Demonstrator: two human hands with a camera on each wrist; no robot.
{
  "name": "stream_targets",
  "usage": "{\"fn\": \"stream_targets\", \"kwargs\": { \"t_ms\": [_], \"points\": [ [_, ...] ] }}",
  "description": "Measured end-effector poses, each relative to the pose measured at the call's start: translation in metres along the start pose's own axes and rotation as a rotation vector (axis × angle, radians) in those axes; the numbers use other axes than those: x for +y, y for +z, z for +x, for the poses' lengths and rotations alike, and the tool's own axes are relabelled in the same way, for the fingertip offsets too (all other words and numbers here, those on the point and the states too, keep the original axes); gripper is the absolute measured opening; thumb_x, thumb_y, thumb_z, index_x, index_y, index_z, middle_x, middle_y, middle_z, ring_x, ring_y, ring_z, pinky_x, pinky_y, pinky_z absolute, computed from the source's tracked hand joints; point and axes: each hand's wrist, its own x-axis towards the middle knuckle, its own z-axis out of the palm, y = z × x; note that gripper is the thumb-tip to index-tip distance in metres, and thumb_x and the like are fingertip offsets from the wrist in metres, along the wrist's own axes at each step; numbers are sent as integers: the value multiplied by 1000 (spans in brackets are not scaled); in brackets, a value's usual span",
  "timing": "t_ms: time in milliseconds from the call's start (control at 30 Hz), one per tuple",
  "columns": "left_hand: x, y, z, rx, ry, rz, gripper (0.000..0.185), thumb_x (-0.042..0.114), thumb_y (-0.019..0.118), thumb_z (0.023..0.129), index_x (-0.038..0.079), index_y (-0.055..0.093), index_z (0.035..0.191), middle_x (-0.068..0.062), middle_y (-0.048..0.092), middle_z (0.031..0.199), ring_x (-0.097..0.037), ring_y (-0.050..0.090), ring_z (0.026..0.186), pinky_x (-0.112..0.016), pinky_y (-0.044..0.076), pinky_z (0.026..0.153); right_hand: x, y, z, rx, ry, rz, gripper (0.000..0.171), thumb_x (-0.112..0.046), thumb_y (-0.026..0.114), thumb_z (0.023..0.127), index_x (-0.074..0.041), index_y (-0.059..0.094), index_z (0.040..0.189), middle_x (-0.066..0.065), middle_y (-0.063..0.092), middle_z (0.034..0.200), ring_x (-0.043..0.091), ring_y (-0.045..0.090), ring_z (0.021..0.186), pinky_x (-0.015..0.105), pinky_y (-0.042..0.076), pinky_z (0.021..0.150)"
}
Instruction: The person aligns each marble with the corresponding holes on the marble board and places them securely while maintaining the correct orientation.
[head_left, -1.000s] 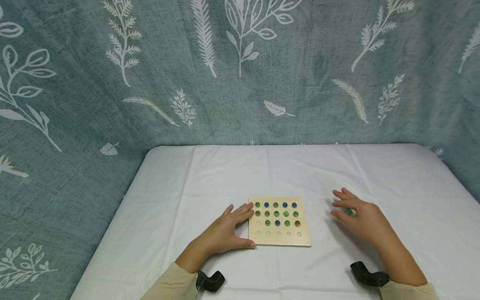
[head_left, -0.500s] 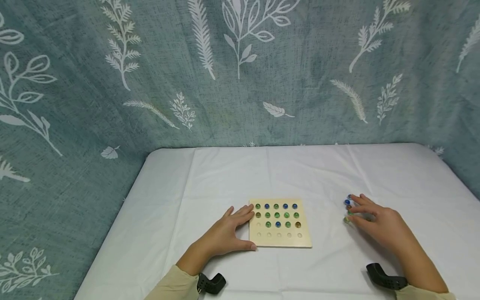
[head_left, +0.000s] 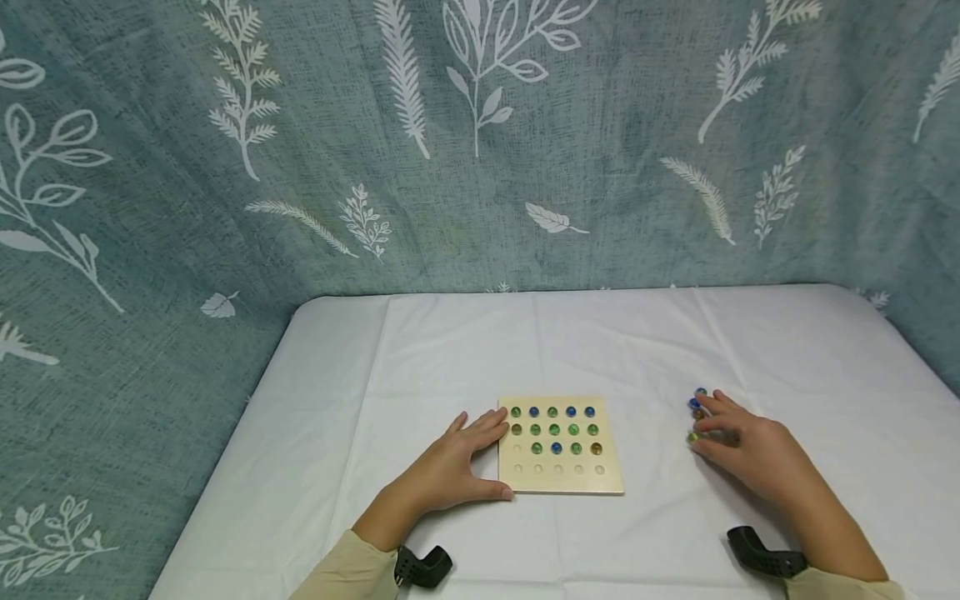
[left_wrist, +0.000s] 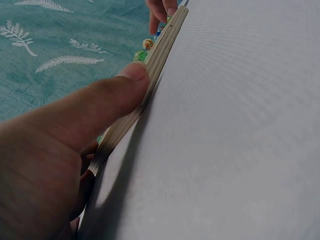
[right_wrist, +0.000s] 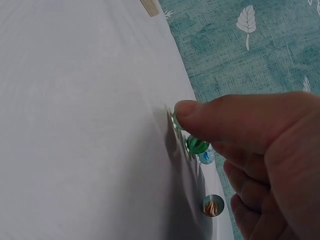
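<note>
Wooden and pale, the board (head_left: 561, 446) lies flat on the white cloth (head_left: 585, 342) in the middle of the table. It has rows of little round holes, so that marbles can sit in them and not roll off. The far rows hold green, blue and brown marbles (head_left: 553, 430). The near row of holes has none in it.

The left hand (head_left: 450, 467) rests on the cloth at the board's left edge. Its fingers lie straight along that side, with the thumb pressed to the near left corner. It holds nothing. It seems to be there to keep the board from sliding.

A small bunch of loose marbles (head_left: 697, 410) lies on the cloth, well to the right of the board. The right hand (head_left: 742, 454) is down among them. In the right wrist view its thumb and fingers close on a green marble (right_wrist: 197, 145), pinching it against the cloth. A blue marble (right_wrist: 206, 157) and a stripy orange marble (right_wrist: 213, 205) lie just beside it.
</note>
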Motion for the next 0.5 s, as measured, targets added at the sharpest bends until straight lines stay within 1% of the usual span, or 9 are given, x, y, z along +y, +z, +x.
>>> {"fn": "stream_targets", "kwargs": {
  "t_ms": [200,500],
  "points": [
    [-1,0,0,1,6,2,95,58,80,72,15,44,149,8,29,160,-10,24,149,-44,8,127,1,1,1,7,-25,-7,26,-20,78,83,-5,75,103,19,46,148,45,38,138,68,37,102],
    [0,0,1,3,8,5,95,58,80,72,14,45,149,7,29,160,-11,24,149,-45,9,127,1,2,2,36,-58,-12,23,-17,79,82,-5,75,101,20,47,147,46,40,136,68,38,100]
  ]
}}
